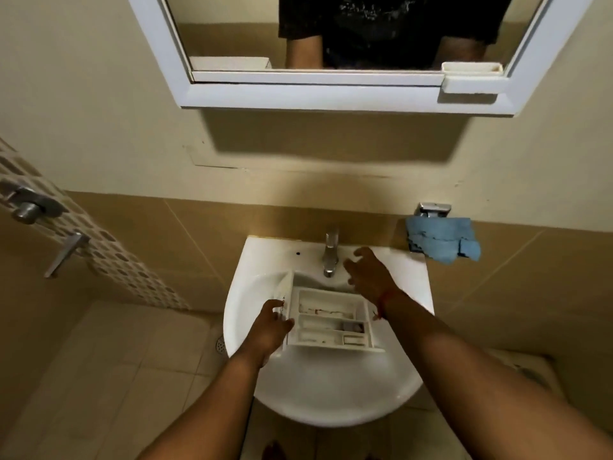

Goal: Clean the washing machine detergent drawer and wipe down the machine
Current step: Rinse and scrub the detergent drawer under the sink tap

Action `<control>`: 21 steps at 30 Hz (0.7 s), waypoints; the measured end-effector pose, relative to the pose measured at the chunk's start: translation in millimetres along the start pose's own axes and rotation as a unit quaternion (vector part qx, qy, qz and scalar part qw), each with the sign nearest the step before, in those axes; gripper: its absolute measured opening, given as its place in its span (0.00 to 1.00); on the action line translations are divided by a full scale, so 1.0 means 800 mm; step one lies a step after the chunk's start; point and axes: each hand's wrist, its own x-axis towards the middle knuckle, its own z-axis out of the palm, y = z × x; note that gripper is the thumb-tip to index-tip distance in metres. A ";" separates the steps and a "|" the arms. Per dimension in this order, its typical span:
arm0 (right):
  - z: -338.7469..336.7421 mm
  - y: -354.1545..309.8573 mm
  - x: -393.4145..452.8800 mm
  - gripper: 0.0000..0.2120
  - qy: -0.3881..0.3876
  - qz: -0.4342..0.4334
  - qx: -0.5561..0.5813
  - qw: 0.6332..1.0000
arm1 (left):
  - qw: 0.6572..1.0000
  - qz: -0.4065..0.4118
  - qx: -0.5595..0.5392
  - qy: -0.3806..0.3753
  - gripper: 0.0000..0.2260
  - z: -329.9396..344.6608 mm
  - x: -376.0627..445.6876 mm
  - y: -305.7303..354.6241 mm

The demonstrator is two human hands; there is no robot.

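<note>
drawer: the drawer (326,318) is sitting in the sink (318,393), just below the tap (330,252), compartments facing up.
left hand: your left hand (270,328) is gripping the drawer's front panel, fingers curled round its edge.
right hand: your right hand (368,270) is hovering beside the tap, fingers spread and loosely bent, holding nothing.
step: you are likely reaching to turn the water on, judging by the hand's place.
how to do it well: keep steadying the drawer under the spout, start with a gentle flow so it is not splashing, and tilt the drawer so residue is draining out.
cloth: a blue cloth (442,239) is hanging on the wall to the right, handy for wiping.
writing: none is readable; small marks on the drawer are too blurred.
</note>
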 end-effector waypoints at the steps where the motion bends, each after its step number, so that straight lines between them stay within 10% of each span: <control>1: 0.005 -0.012 0.019 0.22 -0.005 -0.017 -0.033 0.999 | 1.000 -0.002 -0.011 -0.007 0.17 -0.004 0.006 0.001; 14: 0.036 -0.077 0.112 0.14 0.026 -0.025 -0.320 0.947 | 0.998 0.007 0.027 -0.060 0.24 -0.019 0.049 -0.010; 21: 0.009 -0.069 0.107 0.21 0.004 -0.160 -0.549 0.820 | 0.998 0.000 0.041 -0.057 0.24 -0.017 0.049 -0.009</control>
